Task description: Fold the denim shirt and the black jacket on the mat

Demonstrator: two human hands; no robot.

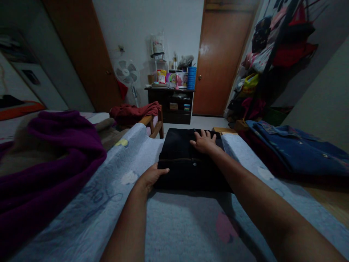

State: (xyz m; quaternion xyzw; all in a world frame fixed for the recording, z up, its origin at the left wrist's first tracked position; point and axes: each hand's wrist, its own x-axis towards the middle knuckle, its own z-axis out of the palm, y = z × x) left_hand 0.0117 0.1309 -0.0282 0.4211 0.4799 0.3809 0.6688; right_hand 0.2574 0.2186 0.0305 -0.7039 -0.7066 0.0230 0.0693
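Observation:
A black garment (180,160), folded into a neat rectangle with a round metal button showing, lies on the pale blue bedspread (188,225) in front of me. At its left edge, my left hand (152,176) grips the folded cloth, thumb on top and the other fingers hidden at the side or underneath. My right hand (205,142) rests flat on the far right part of the garment, its fingers spread.
To my left is a heap of purple cloth (65,145). On the right lies a folded denim garment (302,145) on dark red cloth. Beyond the bed are a wooden chair (156,123) with red cloth, a fan (127,74), a dark cabinet (170,98) and a door (218,58).

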